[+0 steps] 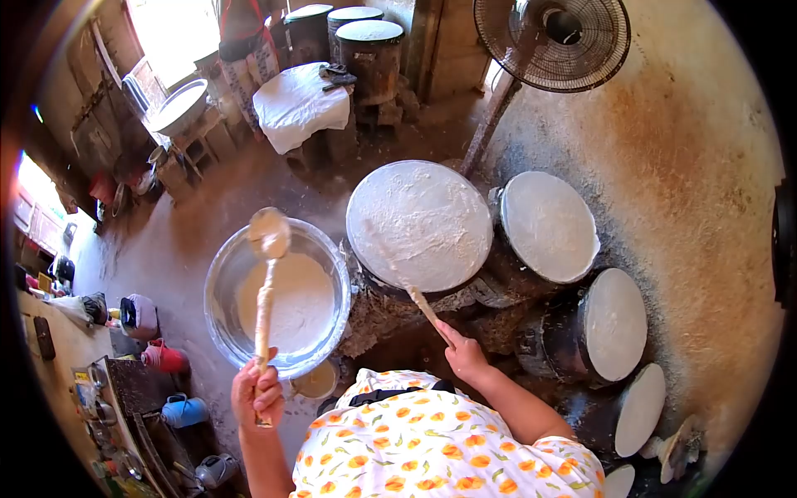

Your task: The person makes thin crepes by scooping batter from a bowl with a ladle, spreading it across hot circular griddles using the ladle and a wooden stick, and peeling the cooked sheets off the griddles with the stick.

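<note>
My left hand is wrapped round the handle of a ladle, whose pale-coated bowl is raised over the far side of a wide metal basin. Whitish batter lies in the basin. In my right hand is a wooden stick; its far end, smeared with batter, reaches over the near part of a round griddle top. An uneven pale layer covers that top. Whether the stick's tip touches the layer, I cannot tell.
More round white-topped drums curve along the wall at right. A pedestal fan stands beyond them. At the back are a cloth-covered stand, further drums and a person. A red kettle and blue kettle sit at left.
</note>
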`<action>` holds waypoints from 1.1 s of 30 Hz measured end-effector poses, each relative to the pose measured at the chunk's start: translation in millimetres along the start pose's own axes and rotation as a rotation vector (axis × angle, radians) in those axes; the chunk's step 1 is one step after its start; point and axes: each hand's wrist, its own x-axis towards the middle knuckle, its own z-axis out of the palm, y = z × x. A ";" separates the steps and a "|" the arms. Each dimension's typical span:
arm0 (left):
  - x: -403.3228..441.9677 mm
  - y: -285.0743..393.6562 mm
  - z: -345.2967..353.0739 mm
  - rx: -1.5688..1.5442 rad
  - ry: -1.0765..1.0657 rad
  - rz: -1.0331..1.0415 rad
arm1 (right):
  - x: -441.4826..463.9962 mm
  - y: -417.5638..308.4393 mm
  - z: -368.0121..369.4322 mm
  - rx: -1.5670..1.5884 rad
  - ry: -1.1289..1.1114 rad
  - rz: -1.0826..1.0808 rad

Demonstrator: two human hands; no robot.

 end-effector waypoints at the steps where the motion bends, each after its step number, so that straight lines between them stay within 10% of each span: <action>1: -2.3 8.0 -7.6 0.045 0.039 0.074 | 6.3 13.3 1.4 0.103 0.058 -0.239; 7: 4.1 41.6 -88.2 -0.007 0.141 0.088 | 81.2 5.3 -62.4 0.103 0.538 -0.042; 14: 28.3 46.6 -180.2 -0.209 0.278 -0.047 | 8.9 -25.4 29.5 0.104 0.069 -0.125; 19: 68.8 36.5 -271.6 -0.249 0.436 -0.184 | -35.6 2.7 47.6 0.138 0.316 -0.317; 24: 109.7 -7.7 -280.1 -0.011 0.768 -0.290 | -76.9 36.5 -8.6 0.506 0.453 0.208; 30: 133.3 -93.4 -193.4 0.182 0.926 -0.132 | -117.3 130.8 -84.2 0.732 0.681 0.303; 33: 156.4 -113.3 -184.5 0.156 0.658 -0.315 | -134.4 162.5 -111.9 0.817 0.673 0.413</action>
